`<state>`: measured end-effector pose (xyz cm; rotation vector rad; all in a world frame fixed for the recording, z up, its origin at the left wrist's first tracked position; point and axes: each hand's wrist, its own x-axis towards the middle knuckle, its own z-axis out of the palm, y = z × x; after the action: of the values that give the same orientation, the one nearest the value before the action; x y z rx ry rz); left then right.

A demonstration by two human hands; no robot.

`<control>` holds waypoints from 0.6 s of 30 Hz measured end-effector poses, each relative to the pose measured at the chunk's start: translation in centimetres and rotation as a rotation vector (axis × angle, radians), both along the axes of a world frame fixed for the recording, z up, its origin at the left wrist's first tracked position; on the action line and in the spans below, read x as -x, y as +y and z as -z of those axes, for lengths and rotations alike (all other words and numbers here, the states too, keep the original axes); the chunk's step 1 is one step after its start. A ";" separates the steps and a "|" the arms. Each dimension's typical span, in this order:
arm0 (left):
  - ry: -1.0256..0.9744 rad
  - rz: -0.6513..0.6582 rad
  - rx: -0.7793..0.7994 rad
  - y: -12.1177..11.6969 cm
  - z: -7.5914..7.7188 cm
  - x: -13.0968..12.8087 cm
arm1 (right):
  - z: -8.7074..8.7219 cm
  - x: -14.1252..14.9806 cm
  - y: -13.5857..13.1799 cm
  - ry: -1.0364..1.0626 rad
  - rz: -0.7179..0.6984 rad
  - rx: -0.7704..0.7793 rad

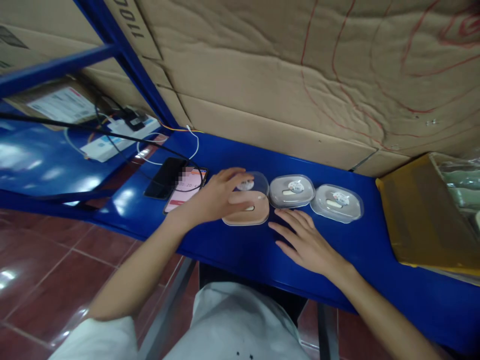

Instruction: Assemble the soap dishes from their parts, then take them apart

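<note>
My left hand [225, 195] reaches over a shallow peach-coloured oval container [245, 215] with a pale oblong piece on its top. Its thumb lies across this container and its fingers stretch over a clear plastic cover [260, 182] with a round sticker, just behind. The fingers are apart; whether they press on the cover I cannot tell. To the right stand two greyish oval containers under clear covers with round stickers, a nearer one [279, 195] and a farther one [348, 212]. Just in front of the nearer one, my right hand [296, 235] is open, fingers spread, holding nothing.
Two phones, a dark one [165, 177] and a lit one [187, 187], lie left on the blue table [240, 250]. A black cable [150, 142] crosses above them near a white power strip [120, 140]. An open cardboard box [423, 210] stands right; cardboard [262, 75] walls the back.
</note>
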<state>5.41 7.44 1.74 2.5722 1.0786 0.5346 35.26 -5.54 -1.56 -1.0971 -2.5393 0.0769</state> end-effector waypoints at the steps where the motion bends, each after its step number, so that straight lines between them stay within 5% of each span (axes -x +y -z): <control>1: -0.012 -0.039 -0.017 1.3 -0.2 -0.4 | 0.2 -0.1 -0.1 0.009 -0.003 0.004; 5: 0.157 -0.190 0.037 7.0 -0.1 -2.8 | 0.3 -0.5 0.0 0.021 -0.002 0.023; 10: 0.215 -0.113 0.090 11.1 1.4 -4.5 | 0.3 -1.0 0.1 0.041 0.012 0.058; 14: 0.214 -0.072 0.089 10.0 1.7 -4.1 | 0.8 -1.7 0.2 0.054 0.011 0.069; 18: 0.037 0.001 0.008 4.5 0.9 -2.1 | 1.1 -2.1 0.3 0.048 0.013 0.068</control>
<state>7.53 11.94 0.80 2.5857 1.0893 0.4834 37.35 -5.27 -2.68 -1.1238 -2.5033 0.1856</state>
